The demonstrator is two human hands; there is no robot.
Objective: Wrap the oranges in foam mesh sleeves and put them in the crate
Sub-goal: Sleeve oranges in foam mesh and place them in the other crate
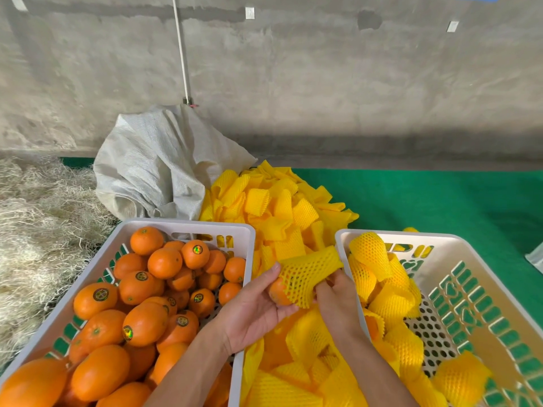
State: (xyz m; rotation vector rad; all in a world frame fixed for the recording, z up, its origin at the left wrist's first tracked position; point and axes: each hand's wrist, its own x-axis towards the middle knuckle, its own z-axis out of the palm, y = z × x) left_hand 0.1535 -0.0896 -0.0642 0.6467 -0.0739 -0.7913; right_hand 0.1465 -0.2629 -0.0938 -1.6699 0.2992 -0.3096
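Note:
My left hand (256, 305) cups an orange (278, 292) between the two crates, fingers curled round it. A yellow foam mesh sleeve (308, 274) covers most of that orange, with its free end sticking up to the right. My right hand (335, 298) pinches the sleeve's lower edge. The left crate (188, 226) is piled with bare oranges (141, 306), several with round stickers. The right crate (458, 248) holds several wrapped oranges (379, 277) along its left side.
A heap of loose yellow sleeves (279, 210) lies between and behind the crates on green matting (440, 201). A grey woven sack (155, 168) slumps against the concrete wall. Dry straw (38, 218) covers the ground at left.

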